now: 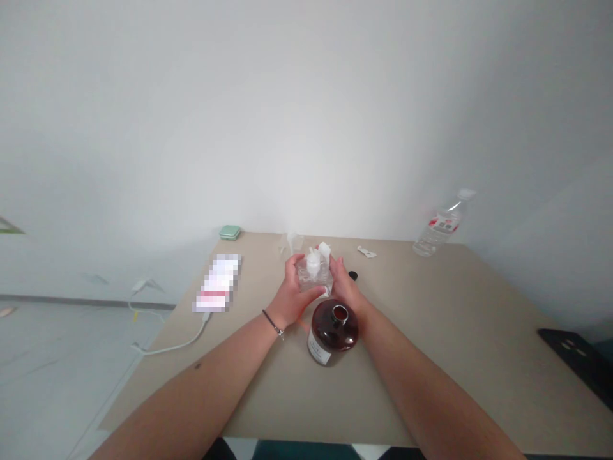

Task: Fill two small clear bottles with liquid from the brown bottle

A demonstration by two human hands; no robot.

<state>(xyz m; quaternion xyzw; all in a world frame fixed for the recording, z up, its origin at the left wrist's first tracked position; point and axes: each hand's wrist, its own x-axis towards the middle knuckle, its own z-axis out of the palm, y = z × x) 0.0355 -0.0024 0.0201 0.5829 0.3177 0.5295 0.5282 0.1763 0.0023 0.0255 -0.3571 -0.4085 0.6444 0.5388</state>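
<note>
Between my two hands is a clear container with a white cap, on the table behind the brown bottle. My left hand wraps its left side, thumb across the front. From the right, my right hand presses against it, its far fingers partly hidden. A small white piece shows by the cap; I cannot tell what it is. Nearer to me, between my forearms, stands the brown bottle, upright and uncapped, with a white label. A small black cap lies just beyond my right hand.
A phone with a white cable lies at the left. Along the back are a green case, clear plastic, a torn white scrap and a tilted water bottle. A black flat object lies at the right edge.
</note>
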